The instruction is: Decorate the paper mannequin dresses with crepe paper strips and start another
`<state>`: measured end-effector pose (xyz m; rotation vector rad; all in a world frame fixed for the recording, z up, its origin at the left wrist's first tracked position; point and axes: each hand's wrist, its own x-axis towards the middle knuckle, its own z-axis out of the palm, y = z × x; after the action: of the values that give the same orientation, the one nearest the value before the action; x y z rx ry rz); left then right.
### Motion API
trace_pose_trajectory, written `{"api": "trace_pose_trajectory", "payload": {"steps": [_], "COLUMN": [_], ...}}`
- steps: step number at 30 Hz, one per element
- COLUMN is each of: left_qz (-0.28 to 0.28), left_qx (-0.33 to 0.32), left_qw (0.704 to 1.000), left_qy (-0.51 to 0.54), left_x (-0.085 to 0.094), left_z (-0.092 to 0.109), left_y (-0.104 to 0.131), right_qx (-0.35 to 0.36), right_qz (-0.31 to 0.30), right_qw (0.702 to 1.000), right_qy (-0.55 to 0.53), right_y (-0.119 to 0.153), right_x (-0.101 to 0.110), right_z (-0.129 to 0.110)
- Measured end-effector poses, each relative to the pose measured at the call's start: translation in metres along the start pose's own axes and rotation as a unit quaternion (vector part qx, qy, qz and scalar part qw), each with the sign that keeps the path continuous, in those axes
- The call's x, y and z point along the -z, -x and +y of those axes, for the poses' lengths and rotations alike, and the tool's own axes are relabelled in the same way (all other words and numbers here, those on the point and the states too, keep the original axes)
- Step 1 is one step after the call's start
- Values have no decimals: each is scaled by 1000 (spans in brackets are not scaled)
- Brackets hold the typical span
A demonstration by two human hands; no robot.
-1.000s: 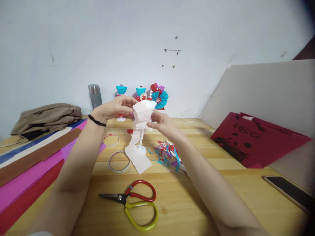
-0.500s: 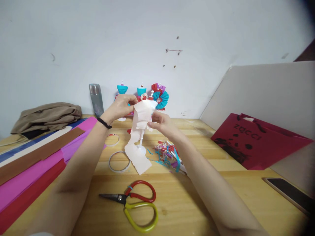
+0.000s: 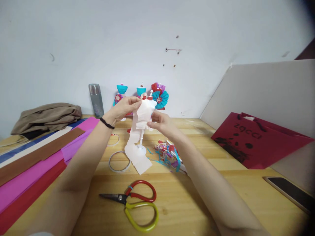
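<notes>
A small white dress form (image 3: 140, 150) on a stand stands upright mid-table, with a red band at its neck and white paper around its body. My left hand (image 3: 123, 108) pinches the upper left edge of the white crepe paper strip (image 3: 134, 136) near the form's shoulder. The strip's loose end hangs down and lies on the tabletop beside the round base. From the right, my right hand (image 3: 161, 123) grips the wrapped form at its waist, thumb in front. Its other fingertips are partly hidden behind the form.
Scissors (image 3: 125, 199) lie in front, near two tape rings (image 3: 119, 170). Paper scraps (image 3: 168, 155) sit right of the stand. Coloured paper sheets (image 3: 41, 164), cloth (image 3: 49, 116) and a flask (image 3: 96, 100) are left; a red bag (image 3: 256, 141) and phone (image 3: 290, 193) right. Decorated forms (image 3: 141, 90) stand behind.
My left hand has shifted slightly right and down, its thumb and fingers now closed along the strip's upper edge. My right hand and the stand have stayed almost still.
</notes>
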<state>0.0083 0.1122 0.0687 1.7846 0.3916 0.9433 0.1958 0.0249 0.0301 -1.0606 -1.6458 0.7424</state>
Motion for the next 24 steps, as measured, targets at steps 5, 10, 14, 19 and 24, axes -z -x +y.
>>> {"api": "trace_pose_trajectory", "payload": {"steps": [5, 10, 14, 19, 24], "left_qz": [-9, 5, 27, 33, 9], "left_qx": [-2, -18, -36, -40, -35], "left_qw": [1000, 1000, 997, 991, 984], "left_qy": [1, -22, -63, -123, -176], "left_x": [2, 5, 2, -3, -4], "left_z": [-2, -1, 4, 16, 34], "left_y": [0, -1, -2, 2, 13], "right_qx": [0, 2, 2, -1, 5], "right_qz": [-4, 1, 8, 4, 4], "right_qw": [1000, 1000, 1000, 1000, 1000], "right_qy": [-4, -9, -2, -1, 4], "right_y": [0, -1, 0, 0, -1], "right_x": [0, 0, 0, 0, 0], "right_z": [0, 1, 1, 1, 4]}}
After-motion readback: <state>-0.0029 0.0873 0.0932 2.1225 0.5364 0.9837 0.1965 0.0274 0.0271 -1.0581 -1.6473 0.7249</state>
